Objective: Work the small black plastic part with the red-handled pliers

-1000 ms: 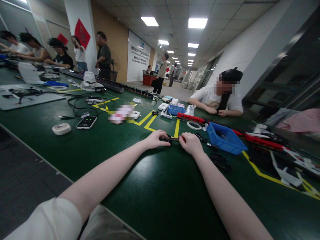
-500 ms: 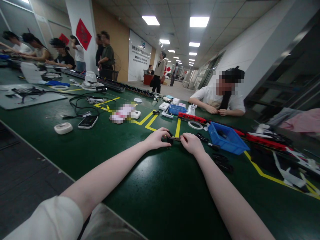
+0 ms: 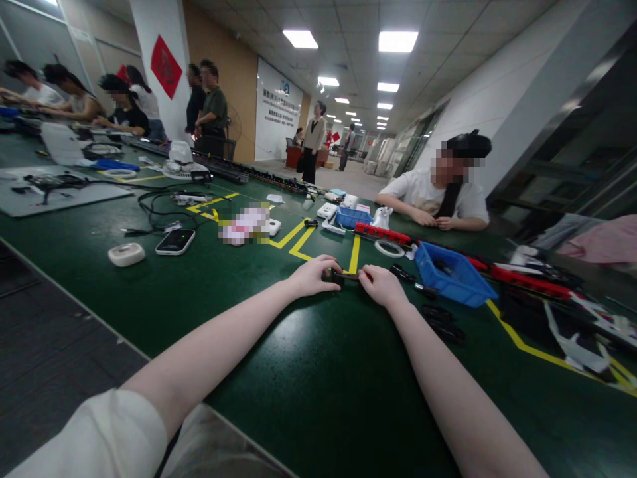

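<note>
Both my arms reach far out over a dark green table [image 3: 318, 372]. My left hand [image 3: 312, 275] is closed around one end of a small black part [image 3: 344, 275]. My right hand [image 3: 381, 285] pinches the other end of the same part. The part is held just above the table, close to a yellow tape line [image 3: 352, 255]. Its shape is too small to make out. More black parts [image 3: 442, 325] lie on the table to the right of my right hand.
A blue bin [image 3: 454, 275] stands right of my hands, a white tape ring [image 3: 389, 248] and red strip [image 3: 381, 232] behind it. A phone [image 3: 174, 241] and white puck [image 3: 126, 253] lie left. A person [image 3: 438, 199] sits opposite; others work at far left.
My hands have stayed together on the small black part, shifting only slightly. The view has tilted a little. People in the background have moved.
</note>
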Motion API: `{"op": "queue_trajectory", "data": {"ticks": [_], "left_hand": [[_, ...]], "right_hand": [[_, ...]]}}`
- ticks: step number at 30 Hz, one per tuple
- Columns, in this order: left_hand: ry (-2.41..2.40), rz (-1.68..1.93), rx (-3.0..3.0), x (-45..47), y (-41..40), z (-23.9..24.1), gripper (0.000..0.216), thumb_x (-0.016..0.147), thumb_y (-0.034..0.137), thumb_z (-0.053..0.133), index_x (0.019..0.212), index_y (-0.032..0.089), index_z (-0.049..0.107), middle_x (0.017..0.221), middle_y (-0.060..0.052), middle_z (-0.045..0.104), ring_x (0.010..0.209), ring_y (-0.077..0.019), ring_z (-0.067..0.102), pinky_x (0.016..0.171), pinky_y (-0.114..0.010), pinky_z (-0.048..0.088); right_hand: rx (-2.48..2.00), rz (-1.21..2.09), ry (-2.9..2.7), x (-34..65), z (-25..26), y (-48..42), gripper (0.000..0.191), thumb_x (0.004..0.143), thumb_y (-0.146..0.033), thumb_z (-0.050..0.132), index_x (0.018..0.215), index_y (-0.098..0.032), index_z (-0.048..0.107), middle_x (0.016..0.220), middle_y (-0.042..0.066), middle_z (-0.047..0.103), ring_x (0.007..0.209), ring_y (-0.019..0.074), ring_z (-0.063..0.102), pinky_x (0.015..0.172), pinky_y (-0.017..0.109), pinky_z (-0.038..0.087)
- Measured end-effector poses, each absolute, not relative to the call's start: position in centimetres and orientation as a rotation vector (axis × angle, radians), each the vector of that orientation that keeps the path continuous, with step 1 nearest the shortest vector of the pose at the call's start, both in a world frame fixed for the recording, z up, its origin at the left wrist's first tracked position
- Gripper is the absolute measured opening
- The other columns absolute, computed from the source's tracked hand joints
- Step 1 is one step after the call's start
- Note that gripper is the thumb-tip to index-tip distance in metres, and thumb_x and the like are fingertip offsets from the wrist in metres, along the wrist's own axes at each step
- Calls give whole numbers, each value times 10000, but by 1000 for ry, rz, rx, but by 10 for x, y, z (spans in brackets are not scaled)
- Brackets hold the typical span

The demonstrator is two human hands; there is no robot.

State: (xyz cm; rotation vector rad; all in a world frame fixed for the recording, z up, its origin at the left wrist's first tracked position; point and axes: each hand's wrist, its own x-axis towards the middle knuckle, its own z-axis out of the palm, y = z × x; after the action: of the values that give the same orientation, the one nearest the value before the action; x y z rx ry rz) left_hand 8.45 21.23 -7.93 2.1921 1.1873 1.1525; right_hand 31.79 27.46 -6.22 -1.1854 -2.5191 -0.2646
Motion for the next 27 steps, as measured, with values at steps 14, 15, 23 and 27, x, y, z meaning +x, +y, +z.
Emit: {"op": "queue_trajectory", "data": {"ticks": [14,15,23,27], "left_hand": [[1303,1057,2191,86,213,-80,396,732,419,778,1048,193,706,1111,-76,662,816,-182,654,775,-322,544],[1311,1051,2192,87,213,-79,398,735,427,774,1050,194,705,1099,-73,668,821,-187,657,768,-320,542],[1348,972,2291,86,211,-76,406,795,467,721,1104,208,674,1110,-63,666,871,-198,656,817,-321,532],[1353,951,2369,86,209,-75,391,830,454,694,1135,212,661,1187,-78,636,1004,-224,646,914,-343,514]], "right_hand": [[-1183,-317,-2557,316,-61,275,315,951,-361,396,772,-201,600,792,59,652,718,177,564,679,301,346],[-1188,-320,-2553,316,-61,274,314,951,-361,396,775,-201,601,794,60,654,720,178,565,678,301,345],[-1209,-333,-2539,316,-62,276,312,950,-363,397,766,-202,591,796,57,656,744,178,574,683,294,349],[-1208,-333,-2536,316,-63,276,308,948,-362,397,764,-202,585,798,56,654,735,176,570,682,294,350]]}}
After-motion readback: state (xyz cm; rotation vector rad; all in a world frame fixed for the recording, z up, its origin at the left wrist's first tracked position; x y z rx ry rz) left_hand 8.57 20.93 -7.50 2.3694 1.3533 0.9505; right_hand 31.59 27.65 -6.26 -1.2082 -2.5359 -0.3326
